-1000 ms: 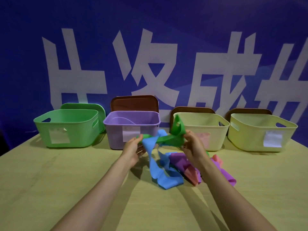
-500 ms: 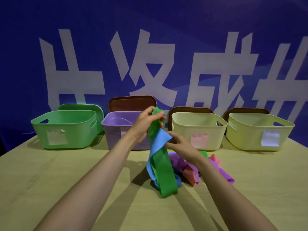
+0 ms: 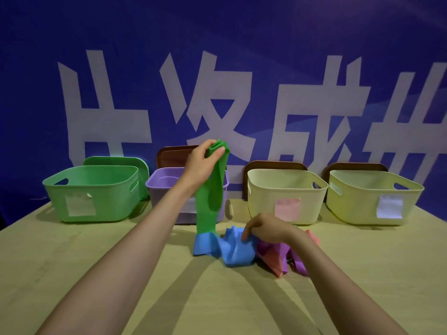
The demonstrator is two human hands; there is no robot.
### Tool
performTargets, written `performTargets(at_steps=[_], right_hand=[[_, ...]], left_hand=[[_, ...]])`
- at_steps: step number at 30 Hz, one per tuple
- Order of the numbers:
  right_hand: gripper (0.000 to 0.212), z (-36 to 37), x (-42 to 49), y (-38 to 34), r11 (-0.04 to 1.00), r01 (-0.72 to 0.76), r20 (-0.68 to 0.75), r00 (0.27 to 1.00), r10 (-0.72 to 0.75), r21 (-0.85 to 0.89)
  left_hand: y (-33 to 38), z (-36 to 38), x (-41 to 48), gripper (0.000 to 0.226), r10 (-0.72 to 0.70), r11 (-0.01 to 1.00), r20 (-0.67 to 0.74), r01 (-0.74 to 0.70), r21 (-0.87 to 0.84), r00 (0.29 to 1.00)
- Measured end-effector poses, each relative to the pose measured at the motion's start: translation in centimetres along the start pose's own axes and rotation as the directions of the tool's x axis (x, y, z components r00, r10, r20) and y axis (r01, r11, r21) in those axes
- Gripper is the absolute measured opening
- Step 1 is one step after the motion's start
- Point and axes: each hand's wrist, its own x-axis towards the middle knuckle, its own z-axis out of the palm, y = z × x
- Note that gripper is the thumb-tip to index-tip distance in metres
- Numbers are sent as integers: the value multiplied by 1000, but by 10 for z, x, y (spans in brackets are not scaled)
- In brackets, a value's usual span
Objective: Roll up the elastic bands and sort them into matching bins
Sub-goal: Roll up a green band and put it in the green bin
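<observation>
Green was the one colour lifted off the heap: the green band (image 3: 209,189) hung flat and unrolled from the left hand (image 3: 202,163), which pinched its bunched top end between thumb and fingers in front of the purple bin (image 3: 159,187). Its lower end reached the table (image 3: 48,250) beside the blue band (image 3: 232,247). The right hand (image 3: 263,228) curled its fingers down into the crumpled blue band, holding it against the purple band (image 3: 278,250) and pink band (image 3: 274,263) heaped just beside. No band looked rolled. What showed inside the green bin (image 3: 96,189), cream bin (image 3: 278,187) and yellow-green bin (image 3: 362,189) held no roll, so nearly all the rolling and sorting seemed left.
</observation>
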Motion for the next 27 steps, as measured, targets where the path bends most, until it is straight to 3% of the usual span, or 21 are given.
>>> performTargets(at_steps=[1, 3, 5, 7, 9, 10, 12, 14, 15, 16, 19, 23, 25, 27], right_hand=[[43, 2, 1, -3, 1000, 6, -14, 1000, -6, -7], [38, 4, 3, -8, 962, 82, -172, 984, -37, 260], [43, 2, 8, -17, 798, 251, -366, 930, -41, 548], [43, -2, 15, -27, 711, 324, -433, 901, -30, 624], [17, -5, 20, -37, 627, 363, -461, 887, -7, 690], [8, -11, 21, -41, 554, 377, -473, 880, 36, 743], [18, -28, 20, -46, 313, 407, -467, 872, 148, 858], [22, -49, 12, -45, 45, 420, -419, 879, 229, 906], [24, -58, 8, -44, -28, 414, -395, 885, 245, 910], [24, -64, 3, -43, -40, 397, -376, 893, 248, 917], [19, -77, -9, -37, 98, 302, -318, 895, 312, 948], [9, -86, -21, -33, 411, 140, -325, 844, 427, 901], [5, -88, -24, -28, 430, 92, -301, 841, 449, 898], [14, -88, -26, -23, 358, 63, -223, 877, 426, 932]], left_hand=[[5, 1, 0, 15, 6, 999, 1, -6, -49, 1000], [12, 3, 0, 7, 1, 990, 55, 7, -141, 998], [17, 6, -3, 8, -23, 968, 126, 54, -243, 992], [22, 7, -7, 6, -55, 914, 183, 123, -387, 982], [26, 4, -9, 17, -65, 876, 233, 167, -452, 970], [24, 1, -9, 29, -80, 879, 256, 190, -437, 963], [16, -5, -11, 47, -145, 918, 272, 232, -321, 951], [2, -10, -18, 47, -221, 964, 248, 249, -90, 943], [-7, -12, -23, 43, -249, 968, 244, 251, 24, 937], [-18, -14, -27, 39, -282, 959, 249, 264, 104, 927], [-43, -21, -39, 18, -411, 911, 290, 396, 114, 864], [-50, -25, -46, 13, -424, 842, 341, 504, -192, 839], [-47, -27, -44, 18, -417, 765, 340, 527, -371, 843], [-44, -29, -42, 21, -450, 692, 309, 546, -472, 838]])
